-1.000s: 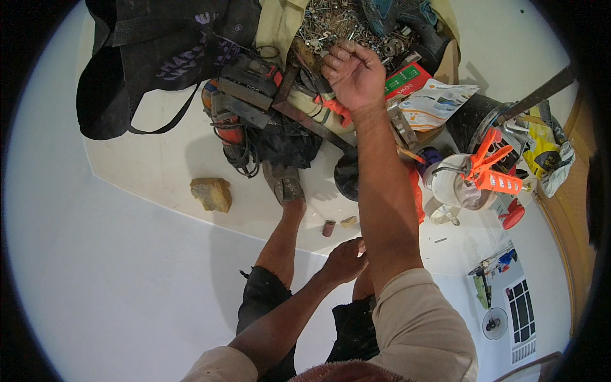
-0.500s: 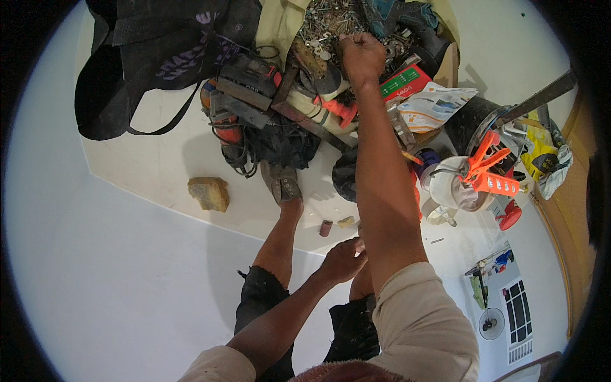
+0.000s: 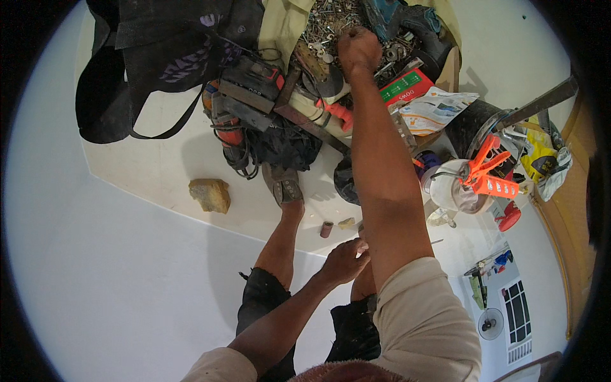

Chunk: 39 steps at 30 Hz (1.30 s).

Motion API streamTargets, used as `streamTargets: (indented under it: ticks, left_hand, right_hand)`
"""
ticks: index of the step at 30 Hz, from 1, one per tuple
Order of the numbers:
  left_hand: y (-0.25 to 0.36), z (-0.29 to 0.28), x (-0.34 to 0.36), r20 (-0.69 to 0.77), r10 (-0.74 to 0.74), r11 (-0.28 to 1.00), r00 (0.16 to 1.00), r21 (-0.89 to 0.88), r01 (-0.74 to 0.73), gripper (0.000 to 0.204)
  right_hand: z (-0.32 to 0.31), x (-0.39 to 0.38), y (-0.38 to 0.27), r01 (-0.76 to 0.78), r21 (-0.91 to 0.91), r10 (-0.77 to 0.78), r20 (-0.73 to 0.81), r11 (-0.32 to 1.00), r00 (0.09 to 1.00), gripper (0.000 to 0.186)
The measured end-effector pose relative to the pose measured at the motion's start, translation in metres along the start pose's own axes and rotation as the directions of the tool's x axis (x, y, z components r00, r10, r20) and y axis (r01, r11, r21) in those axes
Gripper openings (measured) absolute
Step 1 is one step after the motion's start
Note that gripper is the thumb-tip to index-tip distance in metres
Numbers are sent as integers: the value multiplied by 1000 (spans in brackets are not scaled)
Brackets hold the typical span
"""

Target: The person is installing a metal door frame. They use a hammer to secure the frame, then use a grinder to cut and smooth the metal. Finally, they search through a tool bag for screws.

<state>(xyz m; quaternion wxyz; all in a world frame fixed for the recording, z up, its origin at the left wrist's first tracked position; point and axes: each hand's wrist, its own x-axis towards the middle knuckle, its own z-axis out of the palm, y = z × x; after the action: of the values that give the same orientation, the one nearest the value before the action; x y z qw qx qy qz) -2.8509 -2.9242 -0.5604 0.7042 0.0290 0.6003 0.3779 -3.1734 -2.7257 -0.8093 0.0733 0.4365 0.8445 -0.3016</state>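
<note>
My right hand (image 3: 359, 52) reaches far forward, its fingers curled down at a heap of loose screws and small metal hardware (image 3: 326, 28). The fingertips are hidden under the hand, so what they hold cannot be seen. Nearer to me, beside my knee, my left hand (image 3: 344, 260) is closed with thumb and fingers drawn together. Something small and pale shows at its fingertips, too small to name, and my right forearm passes close by. Right of the heap lie dark blue-black gloves or cloth (image 3: 407, 22) and a red and green box (image 3: 407, 87).
A black bag (image 3: 184, 57) and a power tool with red parts (image 3: 232, 137) lie to the left. At right stand a white bucket (image 3: 445, 191) with an orange-handled tool (image 3: 490, 169) on it, and a dark bucket (image 3: 468, 124). A stone chunk (image 3: 210, 195) rests near my shoe (image 3: 283, 184).
My right hand has shifted slightly up and left over the hardware heap, its fingers still curled. My left hand stays closed in about the same place.
</note>
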Motion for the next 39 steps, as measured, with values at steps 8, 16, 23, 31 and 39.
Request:
streamTargets:
  ticks: [8,16,23,31,39]
  left_hand:
    - [5,-3,-1,6,-44,998,999,-46,45,40]
    - [8,-4,-1,-17,-50,995,999,-83,49,43]
    - [5,0,-2,-50,5,994,999,-111,-11,46]
    - [-3,11,4,-121,-16,990,992,-141,-1,49]
    - [1,9,6,-110,30,999,993,25,-27,40]
  right_hand:
    - [10,5,9,61,-17,-61,-9,998,998,28]
    - [12,4,9,159,34,-158,-49,987,986,30]
    - [18,13,6,190,-53,-190,-8,980,982,36]
    - [-29,-7,-4,-416,864,47,421,283,906,16]
    - [-106,-47,-15,-708,665,-182,686,-236,705,12]
